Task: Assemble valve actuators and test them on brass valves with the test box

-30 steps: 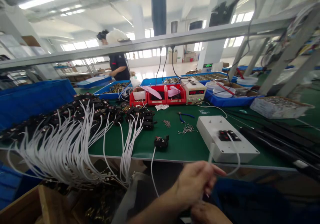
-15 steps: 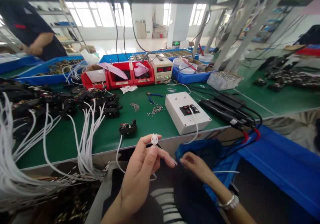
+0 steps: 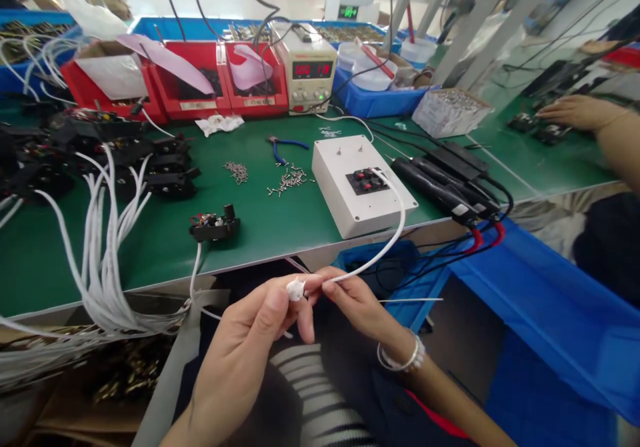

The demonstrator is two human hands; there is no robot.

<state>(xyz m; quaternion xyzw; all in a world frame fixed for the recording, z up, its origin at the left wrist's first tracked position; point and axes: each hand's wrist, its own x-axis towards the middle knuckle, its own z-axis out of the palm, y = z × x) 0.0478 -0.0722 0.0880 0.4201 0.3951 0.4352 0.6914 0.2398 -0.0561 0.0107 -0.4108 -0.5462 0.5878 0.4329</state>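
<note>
Below the table's front edge, my left hand (image 3: 253, 327) pinches a small white connector (image 3: 295, 290) between thumb and fingers. My right hand (image 3: 356, 300) meets it from the right and grips the white cable (image 3: 393, 237) just behind the connector. That cable arcs up to the white test box (image 3: 340, 187) on the green table (image 3: 280, 217), ending at its red and black terminals (image 3: 367, 181). A small black part (image 3: 215, 226) with its own white lead lies near the table edge, left of my hands.
Black parts with many white leads (image 3: 107, 234) hang over the table's left edge. Loose screws (image 3: 285, 182), blue pliers (image 3: 283, 146), red bins (image 3: 200, 77), a power supply (image 3: 310, 67), and black probes with red tips (image 3: 450, 194) lie around. Another person's hand (image 3: 575, 110) works at far right.
The camera has tilted down and closer to the table. My right hand moved left to join the left hand at the connector, and the cable now runs taut up to the white box.
</note>
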